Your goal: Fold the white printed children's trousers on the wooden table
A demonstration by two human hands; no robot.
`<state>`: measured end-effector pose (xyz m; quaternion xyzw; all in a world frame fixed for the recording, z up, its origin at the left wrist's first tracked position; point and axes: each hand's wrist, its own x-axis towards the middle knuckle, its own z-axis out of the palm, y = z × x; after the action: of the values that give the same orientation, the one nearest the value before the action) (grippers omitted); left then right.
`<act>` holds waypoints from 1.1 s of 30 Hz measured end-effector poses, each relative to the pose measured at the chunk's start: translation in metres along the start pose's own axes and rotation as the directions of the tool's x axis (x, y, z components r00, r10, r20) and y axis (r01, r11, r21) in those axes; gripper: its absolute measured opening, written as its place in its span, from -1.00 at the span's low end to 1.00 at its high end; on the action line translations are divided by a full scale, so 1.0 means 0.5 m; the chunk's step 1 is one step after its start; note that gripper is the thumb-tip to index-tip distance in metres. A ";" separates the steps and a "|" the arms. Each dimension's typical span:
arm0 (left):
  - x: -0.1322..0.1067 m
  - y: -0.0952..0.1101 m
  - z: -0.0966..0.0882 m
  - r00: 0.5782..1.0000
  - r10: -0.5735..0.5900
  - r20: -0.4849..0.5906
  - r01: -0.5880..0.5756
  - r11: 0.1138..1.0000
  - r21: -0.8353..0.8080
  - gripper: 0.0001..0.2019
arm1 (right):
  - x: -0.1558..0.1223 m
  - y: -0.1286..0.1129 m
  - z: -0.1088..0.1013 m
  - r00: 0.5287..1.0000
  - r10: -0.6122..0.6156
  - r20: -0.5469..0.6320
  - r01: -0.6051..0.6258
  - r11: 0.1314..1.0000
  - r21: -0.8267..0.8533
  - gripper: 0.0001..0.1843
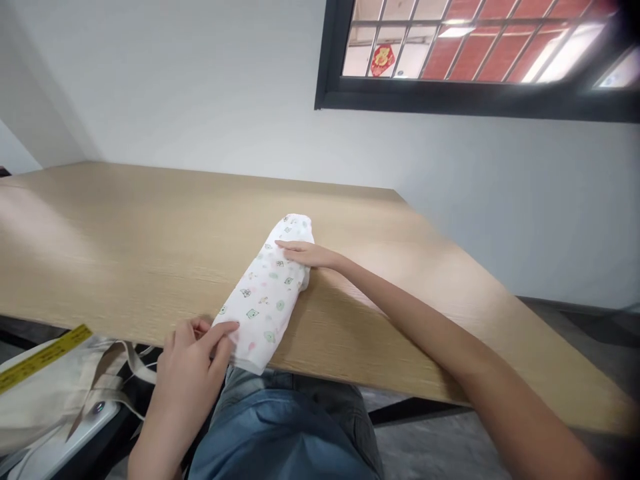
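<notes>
**Holding a folded white printed cloth [267, 293] on a light wood tabletop [125, 253]**

The cloth is laid diagonally across the near part of the table, dotted with small green and pink motifs, with its lower end reaching the table's near edge. The right hand [305, 253] is kept open and flat, palm down, with the fingers stretched across the cloth's upper part. The left hand [187, 373] is narrowed around the cloth's lower corner, which is pinched under the thumb, while the other fingers are curled just beside it. A denim-clad lap [285, 427] is seen below the table edge. A canvas tote bag [60, 400] is placed near the left hand, and a yellow measuring tape [43, 357] is laid across it. A dark-framed window [470, 93] is set high in a white wall [175, 80], and a red ornament [382, 60] is seen in its panes.
</notes>
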<state>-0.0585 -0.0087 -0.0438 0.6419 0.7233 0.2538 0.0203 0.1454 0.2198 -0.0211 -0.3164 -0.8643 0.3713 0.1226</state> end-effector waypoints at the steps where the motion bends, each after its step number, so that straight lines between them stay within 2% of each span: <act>1: -0.002 0.006 0.004 0.999 0.007 -0.031 -0.005 0.999 0.046 -0.66 | -0.001 0.001 -0.004 1.000 0.009 0.001 -0.009 1.000 -0.017 -0.51; 3: -0.008 0.031 0.010 0.998 0.061 -0.031 -0.059 0.995 0.077 -0.68 | -0.005 0.000 -0.019 0.999 0.038 -0.001 -0.038 0.999 -0.020 -0.59; 5: -0.016 0.065 0.015 0.985 0.168 0.041 -0.169 0.985 0.022 -0.70 | -0.014 -0.001 -0.041 0.998 0.068 0.005 -0.068 0.998 0.006 -0.67; 8: -0.018 0.118 0.017 0.931 0.325 0.164 -0.313 0.945 -0.096 -0.72 | -0.032 -0.006 -0.076 0.985 0.168 0.048 -0.170 0.985 0.040 -0.70; 10: 0.002 0.145 0.013 0.874 0.417 0.249 -0.396 0.909 -0.133 -0.73 | -0.044 -0.015 -0.095 0.969 0.226 0.098 -0.232 0.972 0.047 -0.70; 13: 0.082 0.173 0.009 0.725 0.588 0.359 -0.573 0.804 -0.159 -0.73 | -0.056 -0.038 -0.110 0.958 0.170 0.231 -0.200 0.974 0.110 -0.67; 15: 0.160 0.187 0.018 0.656 0.629 0.418 -0.643 0.755 -0.127 -0.71 | -0.055 -0.052 -0.110 0.943 0.067 0.327 -0.135 0.972 0.191 -0.61; 17: 0.233 0.199 0.036 0.666 0.568 0.484 -0.618 0.783 -0.069 -0.63 | -0.047 -0.054 -0.103 0.933 0.005 0.361 -0.076 0.981 0.181 -0.59; 18: 0.259 0.204 0.047 0.672 0.541 0.506 -0.603 0.796 -0.050 -0.60 | -0.042 -0.048 -0.098 0.935 0.005 0.354 -0.053 0.991 0.124 -0.59; 20: 0.279 0.212 0.069 0.668 0.519 0.533 -0.595 0.803 -0.037 -0.54 | -0.029 -0.022 -0.088 0.952 0.053 0.300 -0.033 0.997 -0.069 -0.58; 22: 0.250 0.216 0.083 0.648 0.515 0.561 -0.606 0.795 -0.031 -0.43 | -0.019 0.014 -0.078 0.979 0.106 0.177 -0.055 0.960 -0.274 -0.51; 25: 0.132 0.208 0.081 0.604 0.546 0.581 -0.645 0.763 -0.048 -0.23 | -0.011 0.067 -0.063 0.996 0.077 -0.044 -0.089 0.861 -0.501 -0.40; 27: 0.041 0.192 0.069 0.574 0.620 0.536 -0.700 0.710 -0.072 -0.16 | -0.009 0.089 -0.054 0.992 0.039 -0.123 -0.102 0.819 -0.564 -0.36; 29: -0.028 0.169 0.058 0.517 0.704 0.487 -0.777 0.625 -0.078 -0.03 | -0.008 0.098 -0.048 0.988 0.040 -0.151 -0.121 0.805 -0.581 -0.33; 31: -0.059 0.147 0.054 0.477 0.755 0.450 -0.831 0.554 -0.050 -0.09 | -0.008 0.096 -0.047 0.987 0.062 -0.146 -0.137 0.796 -0.589 -0.33; 33: -0.056 0.133 0.051 0.485 0.762 0.429 -0.843 0.538 -0.002 -0.37 | -0.010 0.080 -0.051 0.988 0.103 -0.116 -0.153 0.790 -0.594 -0.35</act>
<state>0.0165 -0.0231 -0.0484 0.9395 0.3403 0.0265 -0.0292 0.1790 0.2516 -0.0322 -0.4108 -0.9085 0.0729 0.0239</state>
